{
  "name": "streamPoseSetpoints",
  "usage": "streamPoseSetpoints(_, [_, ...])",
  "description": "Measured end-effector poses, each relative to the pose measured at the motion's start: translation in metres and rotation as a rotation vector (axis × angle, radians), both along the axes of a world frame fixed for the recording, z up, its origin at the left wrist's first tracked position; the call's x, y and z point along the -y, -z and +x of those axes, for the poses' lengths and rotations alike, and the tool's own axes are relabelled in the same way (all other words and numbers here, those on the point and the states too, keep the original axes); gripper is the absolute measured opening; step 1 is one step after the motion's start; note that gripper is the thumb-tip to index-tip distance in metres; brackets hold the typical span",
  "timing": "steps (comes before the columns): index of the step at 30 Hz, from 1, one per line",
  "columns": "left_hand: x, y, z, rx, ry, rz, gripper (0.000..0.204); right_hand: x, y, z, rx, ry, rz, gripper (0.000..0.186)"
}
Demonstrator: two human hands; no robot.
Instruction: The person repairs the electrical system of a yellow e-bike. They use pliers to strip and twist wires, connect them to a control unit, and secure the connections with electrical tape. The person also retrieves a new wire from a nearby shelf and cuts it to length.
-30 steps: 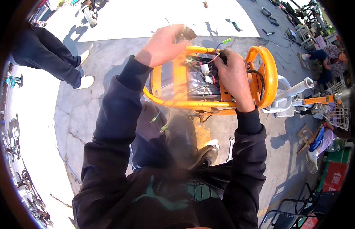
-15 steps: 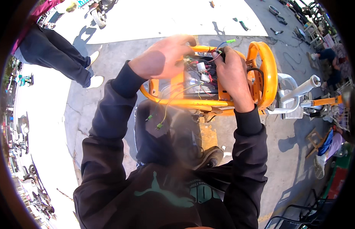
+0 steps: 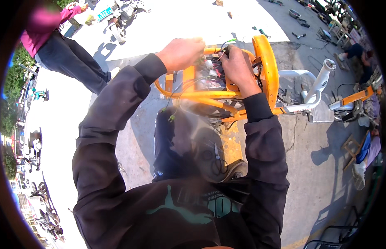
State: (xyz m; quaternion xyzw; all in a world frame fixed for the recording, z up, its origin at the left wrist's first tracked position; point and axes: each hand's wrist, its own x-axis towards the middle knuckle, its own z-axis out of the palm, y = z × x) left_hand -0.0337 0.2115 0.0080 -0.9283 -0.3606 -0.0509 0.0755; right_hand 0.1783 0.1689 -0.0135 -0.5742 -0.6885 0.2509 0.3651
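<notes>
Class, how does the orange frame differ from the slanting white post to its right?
The orange frame is bright orange; the white post is pale. The frame curves into loops; the post runs straight. The frame is larger overall; the post smaller. Both are tubular.

A standing person [image 3: 70,58] in a magenta top and dark trousers is seen at the upper left, with a parked scooter [image 3: 117,25] beside. Parked motorbikes [image 3: 46,209] are strung along the left edge, below green trees [image 3: 9,112]. A round bowl [image 3: 295,13] is shown at the upper right.
</notes>
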Motion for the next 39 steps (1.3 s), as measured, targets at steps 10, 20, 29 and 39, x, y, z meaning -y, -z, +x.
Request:
streamPoseSetpoints(10, [0.004,0.006,0.011,0.088,0.008,0.023,0.016,-0.011,0.018,0.005,0.059,0.053,0.183,0.034])
streamPoseSetpoints(20, [0.019,0.024,0.005,0.317,-0.006,-0.045,0.015,-0.01,0.01,-0.007,-0.071,-0.227,0.172,0.02])
streamPoseSetpoints(29, [0.015,0.003,0.012,0.021,-0.149,-0.229,0.012,-0.014,0.026,-0.005,0.088,-0.317,0.336,0.019])
streamPoseSetpoints(39, [-0.02,0.032,0.035,-0.156,-0.174,-0.067,0.014,-0.022,0.04,-0.002,0.06,-0.231,0.249,0.024])
